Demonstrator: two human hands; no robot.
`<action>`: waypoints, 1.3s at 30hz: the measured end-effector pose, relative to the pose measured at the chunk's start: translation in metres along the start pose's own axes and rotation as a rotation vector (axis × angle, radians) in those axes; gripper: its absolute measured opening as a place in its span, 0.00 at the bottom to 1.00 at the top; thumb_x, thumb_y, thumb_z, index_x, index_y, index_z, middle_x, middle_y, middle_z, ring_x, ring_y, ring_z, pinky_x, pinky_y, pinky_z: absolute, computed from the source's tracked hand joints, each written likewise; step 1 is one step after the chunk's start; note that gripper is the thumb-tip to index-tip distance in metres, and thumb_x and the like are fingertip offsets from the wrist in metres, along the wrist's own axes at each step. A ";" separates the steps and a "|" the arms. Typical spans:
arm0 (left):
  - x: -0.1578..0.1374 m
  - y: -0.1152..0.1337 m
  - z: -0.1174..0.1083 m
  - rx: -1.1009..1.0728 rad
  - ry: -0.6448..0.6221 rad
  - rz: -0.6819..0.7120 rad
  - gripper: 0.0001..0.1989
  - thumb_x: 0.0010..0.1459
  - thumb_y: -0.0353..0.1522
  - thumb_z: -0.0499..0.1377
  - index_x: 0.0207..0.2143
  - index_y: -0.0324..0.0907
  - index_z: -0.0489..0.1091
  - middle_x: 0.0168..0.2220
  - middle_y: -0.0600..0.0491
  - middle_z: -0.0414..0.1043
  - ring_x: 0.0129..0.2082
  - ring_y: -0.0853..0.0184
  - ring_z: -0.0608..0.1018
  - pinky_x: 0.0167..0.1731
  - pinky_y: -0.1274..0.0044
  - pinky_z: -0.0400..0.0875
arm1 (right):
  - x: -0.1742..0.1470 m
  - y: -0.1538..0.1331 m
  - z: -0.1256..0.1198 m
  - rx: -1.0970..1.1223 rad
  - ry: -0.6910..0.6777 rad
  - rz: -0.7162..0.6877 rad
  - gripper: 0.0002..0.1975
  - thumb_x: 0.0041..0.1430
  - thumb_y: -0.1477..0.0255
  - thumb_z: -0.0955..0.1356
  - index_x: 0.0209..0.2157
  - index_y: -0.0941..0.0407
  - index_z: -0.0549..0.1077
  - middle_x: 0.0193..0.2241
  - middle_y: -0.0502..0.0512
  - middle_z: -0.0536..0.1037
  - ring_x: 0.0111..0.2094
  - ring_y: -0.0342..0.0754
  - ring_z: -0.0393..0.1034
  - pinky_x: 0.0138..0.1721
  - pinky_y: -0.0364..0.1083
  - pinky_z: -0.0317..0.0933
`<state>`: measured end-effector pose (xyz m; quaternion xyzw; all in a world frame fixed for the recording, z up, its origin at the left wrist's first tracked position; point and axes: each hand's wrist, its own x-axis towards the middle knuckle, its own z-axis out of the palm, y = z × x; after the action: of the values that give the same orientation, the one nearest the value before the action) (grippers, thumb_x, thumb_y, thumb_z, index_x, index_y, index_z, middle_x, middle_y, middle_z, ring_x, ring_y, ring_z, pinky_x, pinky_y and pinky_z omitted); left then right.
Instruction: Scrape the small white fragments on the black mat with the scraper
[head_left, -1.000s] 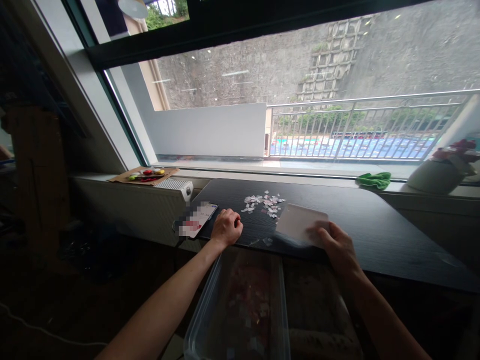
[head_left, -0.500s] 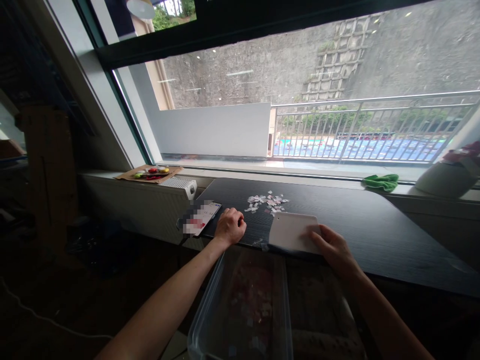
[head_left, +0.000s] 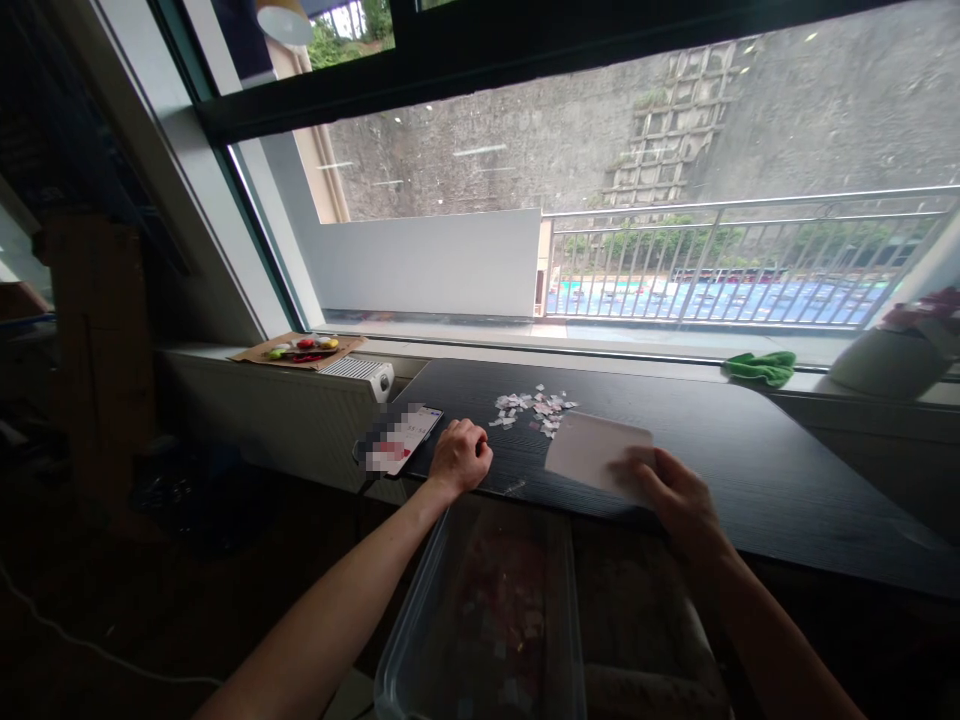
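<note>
My right hand (head_left: 679, 490) grips a thin, pale rectangular sheet (head_left: 592, 450) by its right end, thumb on top. The sheet is tilted over the black table (head_left: 750, 470), its far left corner by a loose pile of small whitish and pinkish scraps (head_left: 551, 402). My left hand (head_left: 459, 455) rests at the table's front edge with its fingers curled, and nothing shows in them. Below the edge, between my forearms, a clear plastic bin (head_left: 577, 640) has similar small bits inside, dimly lit.
A phone (head_left: 412, 440), partly blurred out, lies left of my left hand. Colourful items on brown cardboard (head_left: 259, 350) sit on the sill beside a radiator (head_left: 285, 410). A green cloth (head_left: 761, 368) and a pale pot (head_left: 885, 360) stand at the right. A window spans the back.
My right hand has moved a little to the right with the pale sheet, whose left end has lifted away from the table's front edge. My left hand has stayed in place.
</note>
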<state>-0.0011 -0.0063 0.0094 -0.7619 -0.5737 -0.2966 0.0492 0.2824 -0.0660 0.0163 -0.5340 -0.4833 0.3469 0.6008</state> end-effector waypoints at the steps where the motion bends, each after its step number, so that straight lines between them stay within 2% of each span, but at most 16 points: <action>1: 0.000 0.000 0.000 0.002 0.002 0.004 0.05 0.52 0.27 0.55 0.27 0.44 0.70 0.31 0.51 0.70 0.37 0.62 0.70 0.41 0.69 0.67 | 0.005 0.002 -0.004 -0.006 0.060 -0.013 0.14 0.48 0.61 0.71 0.35 0.54 0.76 0.29 0.53 0.83 0.31 0.52 0.78 0.36 0.50 0.73; 4: 0.000 -0.001 0.001 0.009 0.014 0.017 0.06 0.53 0.27 0.55 0.27 0.44 0.69 0.31 0.51 0.70 0.36 0.62 0.71 0.41 0.70 0.67 | 0.022 0.006 -0.018 -0.072 0.182 -0.036 0.14 0.47 0.63 0.70 0.35 0.54 0.75 0.28 0.53 0.82 0.31 0.52 0.78 0.34 0.49 0.73; 6: 0.000 -0.002 0.001 0.009 0.021 0.024 0.06 0.53 0.27 0.54 0.27 0.44 0.69 0.31 0.51 0.70 0.36 0.62 0.71 0.40 0.70 0.67 | 0.028 0.008 -0.023 -0.106 0.216 -0.050 0.14 0.47 0.62 0.70 0.35 0.55 0.74 0.28 0.53 0.82 0.32 0.52 0.78 0.33 0.49 0.72; 9: 0.000 -0.004 0.002 0.005 0.025 0.031 0.05 0.53 0.28 0.54 0.27 0.44 0.69 0.31 0.51 0.70 0.36 0.62 0.71 0.40 0.70 0.67 | 0.028 0.009 -0.020 -0.066 0.185 -0.057 0.17 0.46 0.60 0.71 0.36 0.55 0.73 0.29 0.54 0.83 0.32 0.52 0.78 0.34 0.49 0.72; 16: 0.000 -0.004 0.001 0.003 0.033 0.042 0.06 0.53 0.28 0.54 0.26 0.44 0.69 0.30 0.51 0.70 0.36 0.61 0.71 0.40 0.70 0.67 | 0.023 0.008 -0.015 -0.021 -0.050 -0.049 0.20 0.47 0.56 0.72 0.36 0.55 0.72 0.30 0.56 0.83 0.30 0.50 0.78 0.35 0.49 0.73; 21: 0.000 -0.005 0.001 0.000 0.036 0.040 0.06 0.53 0.28 0.54 0.26 0.44 0.68 0.30 0.51 0.70 0.36 0.62 0.71 0.40 0.71 0.67 | 0.026 0.012 -0.018 -0.018 0.069 -0.051 0.19 0.46 0.57 0.73 0.37 0.55 0.73 0.31 0.56 0.83 0.32 0.52 0.79 0.36 0.49 0.73; 25: 0.000 -0.004 0.001 0.003 0.029 0.037 0.06 0.53 0.28 0.54 0.26 0.43 0.68 0.31 0.51 0.70 0.36 0.62 0.71 0.40 0.71 0.67 | 0.027 0.014 -0.019 -0.058 0.015 -0.041 0.16 0.47 0.61 0.71 0.37 0.56 0.73 0.30 0.56 0.83 0.30 0.52 0.78 0.34 0.50 0.72; 30: 0.000 -0.004 0.001 0.007 0.024 0.034 0.06 0.53 0.27 0.53 0.27 0.42 0.69 0.31 0.50 0.71 0.36 0.62 0.71 0.41 0.71 0.67 | 0.025 0.013 -0.019 -0.123 0.156 -0.043 0.12 0.46 0.66 0.67 0.34 0.55 0.73 0.27 0.54 0.82 0.29 0.51 0.77 0.33 0.49 0.71; 39: 0.000 -0.005 0.001 -0.006 0.029 0.039 0.06 0.53 0.28 0.54 0.27 0.43 0.70 0.31 0.50 0.70 0.36 0.62 0.71 0.40 0.71 0.67 | 0.022 0.004 -0.017 -0.149 0.133 -0.014 0.13 0.43 0.66 0.66 0.32 0.56 0.74 0.25 0.53 0.80 0.28 0.51 0.76 0.31 0.47 0.70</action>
<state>-0.0057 -0.0043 0.0072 -0.7686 -0.5572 -0.3083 0.0611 0.3055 -0.0505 0.0179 -0.5957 -0.4704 0.2696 0.5926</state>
